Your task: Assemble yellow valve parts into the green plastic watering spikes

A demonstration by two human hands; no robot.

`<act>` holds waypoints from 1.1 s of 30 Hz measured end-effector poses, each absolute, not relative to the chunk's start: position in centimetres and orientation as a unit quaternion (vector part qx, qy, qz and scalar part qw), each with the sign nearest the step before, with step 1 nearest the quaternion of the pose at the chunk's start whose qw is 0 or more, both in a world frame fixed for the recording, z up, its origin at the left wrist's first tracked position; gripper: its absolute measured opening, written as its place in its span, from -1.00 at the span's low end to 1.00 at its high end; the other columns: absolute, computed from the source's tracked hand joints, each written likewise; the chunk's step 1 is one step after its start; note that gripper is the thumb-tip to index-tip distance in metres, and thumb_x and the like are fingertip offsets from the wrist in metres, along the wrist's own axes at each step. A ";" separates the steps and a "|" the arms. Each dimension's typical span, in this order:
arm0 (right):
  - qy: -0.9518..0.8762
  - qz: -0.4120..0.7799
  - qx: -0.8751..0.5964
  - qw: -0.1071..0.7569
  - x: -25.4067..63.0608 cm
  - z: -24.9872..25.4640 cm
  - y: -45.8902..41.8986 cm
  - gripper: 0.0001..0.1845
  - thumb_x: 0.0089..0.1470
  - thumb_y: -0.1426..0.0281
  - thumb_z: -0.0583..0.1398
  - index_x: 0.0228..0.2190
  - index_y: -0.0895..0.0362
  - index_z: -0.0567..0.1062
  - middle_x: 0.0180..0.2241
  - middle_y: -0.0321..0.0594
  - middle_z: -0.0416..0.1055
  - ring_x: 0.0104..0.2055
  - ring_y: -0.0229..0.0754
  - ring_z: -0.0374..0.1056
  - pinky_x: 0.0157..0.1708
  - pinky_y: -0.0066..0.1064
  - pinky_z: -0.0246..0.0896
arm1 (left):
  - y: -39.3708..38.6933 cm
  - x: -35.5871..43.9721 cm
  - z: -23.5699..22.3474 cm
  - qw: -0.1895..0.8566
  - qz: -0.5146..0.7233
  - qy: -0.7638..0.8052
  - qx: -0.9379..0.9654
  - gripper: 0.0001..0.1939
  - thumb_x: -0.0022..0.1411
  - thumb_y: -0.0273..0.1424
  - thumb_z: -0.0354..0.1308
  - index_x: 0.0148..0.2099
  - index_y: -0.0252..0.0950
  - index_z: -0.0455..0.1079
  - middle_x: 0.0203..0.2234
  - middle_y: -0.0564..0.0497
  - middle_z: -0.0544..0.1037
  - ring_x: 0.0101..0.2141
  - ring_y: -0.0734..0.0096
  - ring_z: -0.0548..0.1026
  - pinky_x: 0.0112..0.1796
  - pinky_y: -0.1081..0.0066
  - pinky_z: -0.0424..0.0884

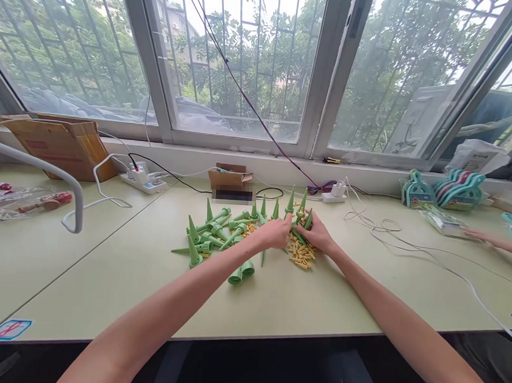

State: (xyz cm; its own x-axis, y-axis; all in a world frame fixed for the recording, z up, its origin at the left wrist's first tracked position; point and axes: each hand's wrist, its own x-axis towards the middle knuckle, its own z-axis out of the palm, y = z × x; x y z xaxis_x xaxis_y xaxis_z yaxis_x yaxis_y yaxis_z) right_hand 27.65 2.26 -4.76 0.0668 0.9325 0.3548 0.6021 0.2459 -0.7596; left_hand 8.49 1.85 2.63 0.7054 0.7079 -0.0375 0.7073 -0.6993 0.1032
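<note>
My left hand is closed with its fingers at the base of an upright green plastic spike. Just right of it, my right hand curls round green spikes that stand close together; its far fingers are partly hidden. Below and between the hands lies a heap of small yellow plastic pieces. To the left spreads a pile of similar green spikes, some upright on their ribbed caps, others on their sides. Two green caps face me with their open ends.
A small open cardboard box stands behind the pile. Power strips and loose cables lie on the table. Teal clip-shaped items are at the right, where another person's hand reaches in. A white metal tube is at left.
</note>
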 end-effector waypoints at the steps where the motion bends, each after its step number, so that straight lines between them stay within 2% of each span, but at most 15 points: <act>1: -0.657 0.189 -0.587 0.434 27.6 -4.7 2.2 -0.38 -0.04 0.20 0.29 0.05 0.04 0.29 -0.12 -0.18 0.53 -0.13 -0.06 0.46 -0.09 -0.19 0.37 | 2.2 8.7 2.5 0.055 0.002 0.385 0.921 -0.49 0.22 -0.48 -0.03 0.20 -0.46 0.01 -0.15 -0.33 0.51 -0.14 0.06 0.52 -0.24 0.31 0.39; 5: -0.658 0.193 -0.586 0.431 27.6 -4.7 2.2 -0.36 -0.05 0.21 0.30 0.06 0.04 0.28 -0.08 -0.16 0.50 -0.07 -0.04 0.43 -0.03 -0.17 0.31 | 3.0 8.8 1.9 0.056 0.007 0.384 0.922 -0.48 0.19 -0.46 0.00 0.19 -0.45 0.02 -0.14 -0.33 0.51 -0.13 0.06 0.51 -0.22 0.30 0.39; 19: -0.656 0.196 -0.603 0.409 27.2 -3.9 1.6 -0.45 -0.03 0.20 0.29 0.00 0.03 0.32 -0.11 -0.17 0.52 -0.10 -0.02 0.44 -0.06 -0.17 0.30 | 2.4 7.2 1.9 0.084 0.042 0.363 0.927 -0.65 0.26 -0.40 -0.06 0.09 -0.30 0.14 -0.18 -0.20 0.53 -0.17 0.13 0.51 -0.29 0.35 0.38; 25: -0.651 0.196 -0.595 0.428 27.0 -3.7 1.6 -0.48 0.08 0.04 0.19 0.00 0.04 0.34 -0.11 -0.16 0.52 -0.09 -0.04 0.44 -0.04 -0.18 0.29 | 2.1 7.8 1.9 0.042 0.072 0.362 0.929 -0.74 0.25 -0.44 -0.08 -0.02 -0.33 0.24 -0.18 -0.20 0.52 -0.15 0.13 0.50 -0.22 0.31 0.39; 29: -0.646 0.208 -0.588 0.440 27.0 -3.8 1.8 -0.41 0.11 -0.04 0.13 0.04 0.05 0.32 -0.15 -0.17 0.53 -0.12 -0.06 0.44 -0.06 -0.20 0.30 | 2.4 8.6 1.7 0.039 0.054 0.343 0.937 -0.70 0.25 -0.41 -0.05 0.02 -0.33 0.25 -0.18 -0.21 0.53 -0.16 0.11 0.51 -0.24 0.30 0.41; 33: -0.645 0.210 -0.587 0.443 27.2 -3.8 1.9 -0.37 0.12 -0.11 0.07 0.03 0.06 0.32 -0.20 -0.18 0.54 -0.18 -0.08 0.44 -0.12 -0.24 0.31 | 2.6 9.0 1.3 0.051 0.053 0.346 0.935 -0.69 0.24 -0.41 -0.02 0.03 -0.32 0.29 -0.11 -0.21 0.52 -0.09 0.11 0.50 -0.16 0.30 0.41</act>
